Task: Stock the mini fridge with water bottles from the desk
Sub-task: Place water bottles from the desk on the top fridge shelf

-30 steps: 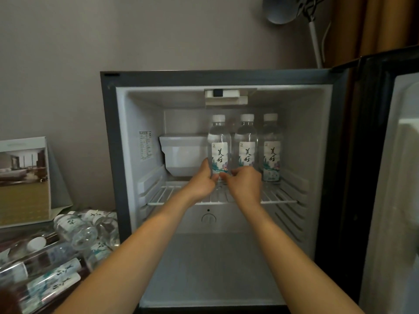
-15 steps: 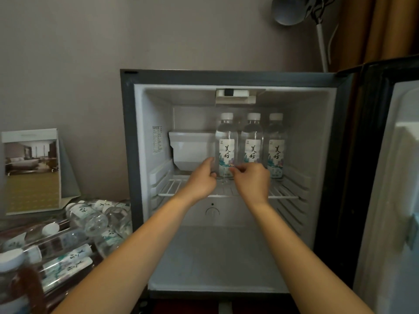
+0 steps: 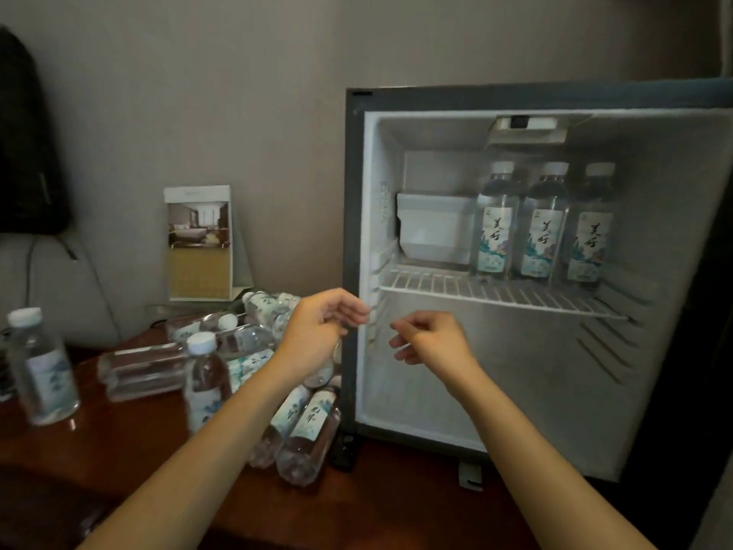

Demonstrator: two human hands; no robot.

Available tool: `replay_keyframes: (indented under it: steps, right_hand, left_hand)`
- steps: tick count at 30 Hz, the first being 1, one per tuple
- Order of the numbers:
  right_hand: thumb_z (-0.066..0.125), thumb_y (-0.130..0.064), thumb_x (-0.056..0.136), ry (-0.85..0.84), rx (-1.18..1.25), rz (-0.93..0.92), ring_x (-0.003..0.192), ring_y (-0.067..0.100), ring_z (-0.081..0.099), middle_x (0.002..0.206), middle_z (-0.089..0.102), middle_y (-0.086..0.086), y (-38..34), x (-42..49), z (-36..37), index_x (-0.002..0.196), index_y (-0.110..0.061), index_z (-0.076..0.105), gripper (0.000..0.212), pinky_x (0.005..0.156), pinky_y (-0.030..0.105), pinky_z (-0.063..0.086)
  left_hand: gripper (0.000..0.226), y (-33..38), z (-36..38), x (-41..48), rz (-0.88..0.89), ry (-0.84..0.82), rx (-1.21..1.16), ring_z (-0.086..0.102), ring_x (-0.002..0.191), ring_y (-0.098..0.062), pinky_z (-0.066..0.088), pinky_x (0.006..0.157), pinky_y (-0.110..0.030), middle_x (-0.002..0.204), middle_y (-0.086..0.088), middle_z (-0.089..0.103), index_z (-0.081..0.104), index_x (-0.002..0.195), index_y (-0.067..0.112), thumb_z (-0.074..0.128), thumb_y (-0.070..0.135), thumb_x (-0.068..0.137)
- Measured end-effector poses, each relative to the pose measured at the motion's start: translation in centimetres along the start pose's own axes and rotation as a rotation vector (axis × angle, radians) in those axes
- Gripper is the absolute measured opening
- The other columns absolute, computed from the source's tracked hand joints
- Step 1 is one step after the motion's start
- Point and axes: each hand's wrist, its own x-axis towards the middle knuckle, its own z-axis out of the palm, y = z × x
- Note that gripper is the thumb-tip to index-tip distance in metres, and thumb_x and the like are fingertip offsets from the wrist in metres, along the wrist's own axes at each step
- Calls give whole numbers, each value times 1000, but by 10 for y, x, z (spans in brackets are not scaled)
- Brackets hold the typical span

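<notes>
Three water bottles (image 3: pixel 539 222) are standing upright on the wire shelf (image 3: pixel 436 285) inside the mini fridge (image 3: pixel 353 232); more bottles (image 3: pixel 305 426) are lying heaped on the bench (image 3: pixel 119 450) left of the fridge. The left hand (image 3: pixel 321 331) and right hand (image 3: pixel 432 343) are hovering at its front, fingers loosely curled, gripping nothing.

Both arms are stretched out in front, bare, coming up from the bottom corners and angling in toward each other. The left forearm (image 3: pixel 222 430) runs up and to the right, and the right forearm (image 3: pixel 527 438) runs up and to the left. The left hand (image 3: pixel 323 331) sits a touch higher than the right hand (image 3: pixel 432 341), with its fingers loosely curled and tips pointing right, and there's nothing in it. The right hand is pretty much the mirror: fingers loosely curled, pointing left, also empty. The hands are near each other but not touching.
</notes>
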Motion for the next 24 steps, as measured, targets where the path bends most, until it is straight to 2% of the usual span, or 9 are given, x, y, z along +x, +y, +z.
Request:
replay_keyframes:
  steps: [2, 4, 7, 9, 12, 14, 17, 20, 24]
  right_hand:
    - [54, -17, 93, -111, -57, 38, 58, 15, 61, 71, 66, 3, 7, -5, 19, 87, -12, 65, 13, 57, 22, 50]
    - [53, -19, 94, -204, -103, 88, 59, 15, 61, 73, 66, 3, 15, -9, 38, 92, -10, 63, 13, 58, 24, 50]
    - [54, -20, 93, -270, -180, 170, 56, 16, 60, 75, 67, 6, 33, -14, 63, 84, -12, 61, 14, 56, 24, 49]
    - [55, -21, 91, -268, -229, 218, 59, 19, 62, 79, 70, 8, 45, -16, 77, 80, -14, 63, 15, 57, 25, 51]
    - [53, -22, 90, -265, -307, 273, 63, 21, 62, 92, 72, 14, 61, -18, 93, 89, -10, 66, 17, 61, 28, 53]
    - [51, -24, 90, -251, -342, 305, 68, 23, 62, 96, 70, 15, 67, -19, 102, 94, -10, 64, 20, 67, 31, 55]
    - [50, -29, 92, -262, -361, 349, 81, 26, 66, 98, 65, 12, 76, -22, 115, 105, -9, 57, 25, 74, 33, 55]
    - [52, -31, 92, -224, -350, 348, 98, 28, 64, 111, 62, 12, 81, -24, 128, 115, -7, 51, 33, 86, 38, 55]
    - [55, -33, 89, -180, -294, 362, 105, 28, 60, 119, 58, 12, 81, -27, 137, 123, -9, 42, 44, 86, 38, 54]
  left_hand:
    - [57, -10, -15, -13, -64, 18, 31, 61, 67, 2, 48, 63, -12, 75, -2, 64, 62, 76, 14, 31, -32, 63]
    - [53, -26, -24, -22, -147, -7, 115, 60, 75, -4, 49, 67, -14, 81, 0, 63, 61, 82, 14, 33, -29, 70]
    - [47, -56, -29, -35, -241, -80, 244, 56, 86, -16, 46, 76, -20, 89, 5, 59, 58, 96, 18, 37, -20, 80]
    - [44, -74, -28, -46, -305, -136, 343, 53, 94, -15, 43, 79, -24, 96, 9, 55, 56, 107, 19, 39, -14, 84]
    - [43, -99, -25, -62, -352, -162, 531, 50, 113, -16, 44, 93, -29, 120, 1, 52, 53, 122, 19, 46, -4, 86]
    - [41, -111, -25, -72, -374, -173, 608, 46, 122, -18, 40, 100, -32, 129, -2, 49, 50, 126, 19, 49, 3, 89]
    - [42, -123, -23, -82, -382, -198, 699, 42, 127, -22, 39, 102, -37, 132, -5, 51, 44, 133, 18, 46, 9, 92]
    - [45, -130, -22, -87, -354, -192, 707, 42, 126, -21, 38, 101, -35, 127, -4, 56, 37, 138, 17, 43, 9, 93]
    - [47, -133, -23, -89, -334, -177, 686, 39, 128, -19, 34, 104, -33, 125, 0, 60, 32, 141, 13, 43, 12, 95]
